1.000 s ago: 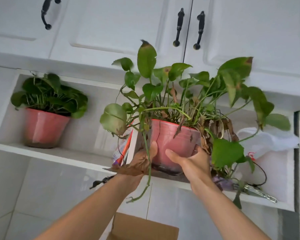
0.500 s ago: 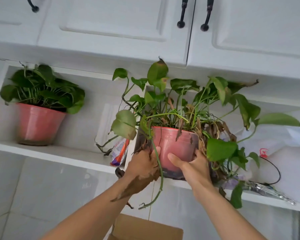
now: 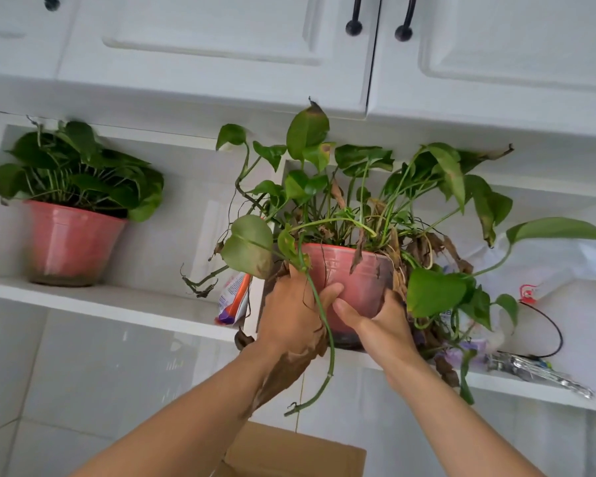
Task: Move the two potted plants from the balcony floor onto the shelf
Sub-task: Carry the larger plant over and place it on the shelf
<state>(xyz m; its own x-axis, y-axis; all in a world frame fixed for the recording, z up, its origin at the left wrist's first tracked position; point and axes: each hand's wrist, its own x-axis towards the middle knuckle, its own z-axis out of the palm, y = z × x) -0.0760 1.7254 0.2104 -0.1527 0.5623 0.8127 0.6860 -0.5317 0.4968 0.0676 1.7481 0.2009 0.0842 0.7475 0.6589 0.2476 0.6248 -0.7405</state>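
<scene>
Shelf (image 3: 124,301) holds two potted plants (image 3: 350,287).

Both hands are gripping the second potted plant (image 3: 350,287), a red pot with trailing green and brown leaves, at the front edge of the shelf (image 3: 124,301). The left hand (image 3: 291,318) is wrapping the pot's left side, with a long stem hanging over its knuckles; the right hand (image 3: 375,320) is cupping the pot's lower right side, thumb lying across the front. Left of this pot, well apart, the first potted plant (image 3: 71,242) is standing upright on the shelf. Between them a small packet (image 3: 234,299) is leaning against the shelf divider. Right of the held pot a white bag (image 3: 561,270) is lying. Above it, white cabinet doors (image 3: 221,46) are hanging; below it, a cardboard box (image 3: 289,452) is showing.
</scene>
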